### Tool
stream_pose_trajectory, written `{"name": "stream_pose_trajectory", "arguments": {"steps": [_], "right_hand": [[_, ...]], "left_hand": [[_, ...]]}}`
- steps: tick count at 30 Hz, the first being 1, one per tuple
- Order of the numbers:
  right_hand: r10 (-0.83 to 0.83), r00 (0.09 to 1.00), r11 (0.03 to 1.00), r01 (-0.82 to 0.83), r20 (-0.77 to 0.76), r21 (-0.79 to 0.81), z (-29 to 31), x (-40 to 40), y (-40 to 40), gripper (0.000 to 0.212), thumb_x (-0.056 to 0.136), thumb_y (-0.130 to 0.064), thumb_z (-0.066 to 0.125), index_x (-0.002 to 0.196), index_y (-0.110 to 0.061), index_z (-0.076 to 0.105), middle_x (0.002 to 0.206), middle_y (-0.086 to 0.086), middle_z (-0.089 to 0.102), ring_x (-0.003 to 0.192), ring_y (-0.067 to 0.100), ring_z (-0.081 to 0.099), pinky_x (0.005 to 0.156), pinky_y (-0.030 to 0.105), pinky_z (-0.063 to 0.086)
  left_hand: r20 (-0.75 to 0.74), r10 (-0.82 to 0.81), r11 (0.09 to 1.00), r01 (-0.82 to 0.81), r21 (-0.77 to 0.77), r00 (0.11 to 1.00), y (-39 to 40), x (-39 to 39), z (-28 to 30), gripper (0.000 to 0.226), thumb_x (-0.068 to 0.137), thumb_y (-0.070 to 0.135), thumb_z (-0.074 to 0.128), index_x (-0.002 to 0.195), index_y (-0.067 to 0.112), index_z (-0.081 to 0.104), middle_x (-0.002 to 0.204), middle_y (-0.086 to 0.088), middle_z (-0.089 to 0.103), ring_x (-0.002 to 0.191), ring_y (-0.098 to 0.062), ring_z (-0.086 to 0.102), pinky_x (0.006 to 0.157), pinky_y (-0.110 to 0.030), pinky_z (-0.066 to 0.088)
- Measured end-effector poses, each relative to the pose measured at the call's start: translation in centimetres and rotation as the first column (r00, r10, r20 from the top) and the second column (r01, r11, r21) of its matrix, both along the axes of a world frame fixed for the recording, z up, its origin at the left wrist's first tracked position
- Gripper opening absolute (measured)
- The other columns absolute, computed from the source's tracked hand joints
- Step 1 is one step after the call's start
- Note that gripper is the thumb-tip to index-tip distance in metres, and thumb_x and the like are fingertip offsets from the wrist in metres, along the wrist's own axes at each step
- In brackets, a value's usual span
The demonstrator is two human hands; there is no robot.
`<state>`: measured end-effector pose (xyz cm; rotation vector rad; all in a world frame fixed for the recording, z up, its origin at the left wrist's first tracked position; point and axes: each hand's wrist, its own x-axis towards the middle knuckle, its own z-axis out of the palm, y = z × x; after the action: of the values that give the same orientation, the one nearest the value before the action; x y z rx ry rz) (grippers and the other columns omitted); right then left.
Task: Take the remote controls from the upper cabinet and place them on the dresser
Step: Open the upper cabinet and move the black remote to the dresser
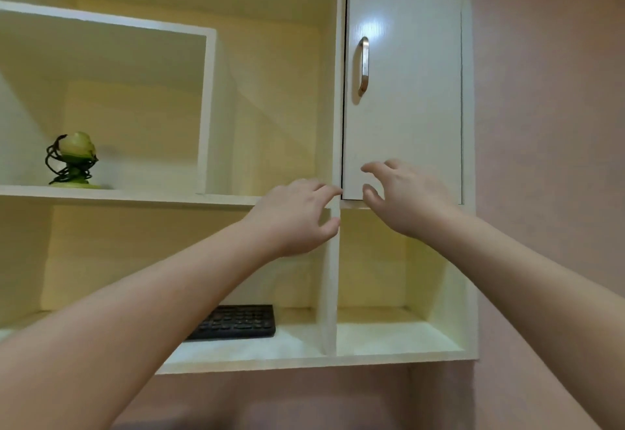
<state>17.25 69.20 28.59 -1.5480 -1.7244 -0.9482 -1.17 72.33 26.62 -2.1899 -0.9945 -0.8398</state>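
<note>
Both arms are raised toward the cabinet (333, 108), seen from below. The left hand (292, 216) is held up at the upright divider, fingers loosely spread and empty, its fingertips reaching the lower left corner of the closed door (402, 91). The right hand (402, 196) is lifted just beside it, to the right, fingers curled wide and empty, thumb and forefinger set near the door's bottom edge. Whether either hand is actually touching the door cannot be told. The door is shut, and a metal handle (363, 66) is seen upright near its left edge, well above both hands.

On the lower shelf (389, 345), left of the divider, a black remote control (236, 322) is lying flat, partly hidden behind the left forearm. The compartment to the right of the divider is seen below the door. Far to the left, on the upper shelf, a small green and black ornament (72, 161) is standing upright. A pink wall (548, 159) is seen at the right.
</note>
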Motion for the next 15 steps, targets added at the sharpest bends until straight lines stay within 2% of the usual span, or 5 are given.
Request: {"name": "stream_pose_trajectory", "arguments": {"steps": [5, 9, 12, 15], "right_hand": [[-0.001, 1.000, 0.990, 0.003, -0.014, 0.139, 4.1, 0.0, 3.0, 0.047, 0.096, -0.040, 0.035, 0.140, -0.024, 0.039, 0.134, 0.005, 0.050, 0.120, 0.026, 0.047, 0.094, 0.039, 0.037], [0.000, 1.000, 0.972, -0.003, 0.013, 0.234, 7.3, 0.8, 4.3, 0.047, 0.096, -0.038, 0.037, 0.139, -0.021, 0.041, 0.131, 0.007, 0.052, 0.118, 0.028, 0.048, 0.095, 0.041, 0.038], [0.047, 0.998, 0.965, -0.036, -0.036, 0.258, 9.3, 1.5, 5.3, 0.046, 0.095, -0.037, 0.038, 0.138, -0.021, 0.041, 0.128, 0.007, 0.053, 0.118, 0.028, 0.047, 0.096, 0.042, 0.039], [0.166, 0.975, 0.964, -0.130, -0.147, 0.231, 10.9, 1.9, 6.3, 0.050, 0.094, -0.035, 0.040, 0.142, -0.020, 0.035, 0.132, 0.007, 0.049, 0.122, 0.026, 0.045, 0.100, 0.042, 0.038]], "left_hand": [[0.031, -0.004, 0.999, 0.002, 0.047, 1.000, 3.0, 0.9, 2.8, 0.057, 0.093, 0.046, 0.040, 0.146, 0.029, 0.028, 0.141, 0.003, 0.045, 0.128, -0.020, 0.041, 0.094, -0.036, 0.038], [0.135, 0.019, 0.988, -0.039, 0.147, 0.991, 4.7, 1.8, 4.5, 0.064, 0.092, 0.045, 0.042, 0.149, 0.027, 0.020, 0.141, 0.000, 0.045, 0.128, -0.022, 0.040, 0.096, -0.039, 0.038], [0.179, 0.007, 0.986, -0.036, 0.162, 0.984, 5.5, 2.2, 5.2, 0.065, 0.091, 0.046, 0.042, 0.149, 0.025, 0.020, 0.143, -0.002, 0.042, 0.129, -0.023, 0.039, 0.101, -0.040, 0.038], [0.178, 0.022, 0.987, -0.050, 0.156, 0.984, 6.0, 2.7, 5.5, 0.067, 0.091, 0.047, 0.043, 0.149, 0.024, 0.020, 0.143, -0.002, 0.041, 0.130, -0.023, 0.038, 0.102, -0.040, 0.038]]}}
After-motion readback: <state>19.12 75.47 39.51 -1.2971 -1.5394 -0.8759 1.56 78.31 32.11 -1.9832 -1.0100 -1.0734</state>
